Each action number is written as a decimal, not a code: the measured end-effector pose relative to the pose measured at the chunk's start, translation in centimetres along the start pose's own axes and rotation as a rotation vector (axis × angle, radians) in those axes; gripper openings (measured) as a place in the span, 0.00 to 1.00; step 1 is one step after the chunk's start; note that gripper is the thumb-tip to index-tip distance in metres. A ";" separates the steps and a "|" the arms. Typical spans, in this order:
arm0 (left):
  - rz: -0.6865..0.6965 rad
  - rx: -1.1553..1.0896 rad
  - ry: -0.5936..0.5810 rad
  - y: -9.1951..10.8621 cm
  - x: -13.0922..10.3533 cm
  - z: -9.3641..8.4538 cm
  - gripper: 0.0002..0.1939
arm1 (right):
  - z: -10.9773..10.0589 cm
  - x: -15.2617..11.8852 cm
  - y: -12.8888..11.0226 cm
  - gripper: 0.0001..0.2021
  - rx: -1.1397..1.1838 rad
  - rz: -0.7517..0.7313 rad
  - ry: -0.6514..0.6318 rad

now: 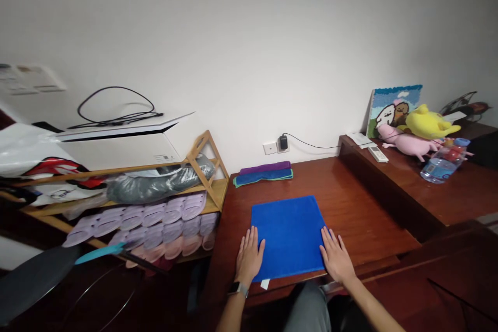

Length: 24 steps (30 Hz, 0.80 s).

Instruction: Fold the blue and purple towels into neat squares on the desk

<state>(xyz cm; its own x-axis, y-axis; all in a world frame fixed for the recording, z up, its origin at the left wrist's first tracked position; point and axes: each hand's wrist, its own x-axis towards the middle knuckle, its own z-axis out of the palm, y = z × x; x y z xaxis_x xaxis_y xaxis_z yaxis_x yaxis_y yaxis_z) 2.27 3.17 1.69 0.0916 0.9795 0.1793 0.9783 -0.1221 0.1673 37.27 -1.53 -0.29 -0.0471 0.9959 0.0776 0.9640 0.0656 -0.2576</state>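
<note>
A square blue towel (290, 236) lies spread flat on the brown wooden table (354, 197), with a small white tag (265, 284) sticking out at its near left corner. My left hand (249, 255) rests flat on the towel's left edge, fingers stretched out and pointing away from me. On the opposite edge, my right hand (335, 254) also lies flat with its fingers extended. Neither hand grips anything. Behind the towel, near the wall, two folded towels, one purple (264, 167) and one blue with a green edge (263, 177), lie together.
A wooden rack (212, 187) to the left holds several lilac slippers (163, 212) and a white box (124, 148). On the raised surface at right are a pink plush toy (408, 142), a yellow plush toy (426, 122), a plastic bottle (438, 168) and a remote (377, 154). A charger (284, 141) sits in the wall socket.
</note>
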 end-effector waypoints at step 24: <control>0.125 0.059 0.150 1.9 0.3 -0.5 0.32 | -0.3 8.8 -0.4 0.33 -0.022 0.014 -0.078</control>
<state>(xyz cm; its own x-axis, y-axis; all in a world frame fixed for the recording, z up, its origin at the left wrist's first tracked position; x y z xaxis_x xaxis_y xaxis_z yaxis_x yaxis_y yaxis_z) 4.03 3.13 2.59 0.1890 0.9218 0.3385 0.9705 -0.2278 0.0786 36.52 7.18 0.82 -0.0534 0.9986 -0.0014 0.9703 0.0515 -0.2364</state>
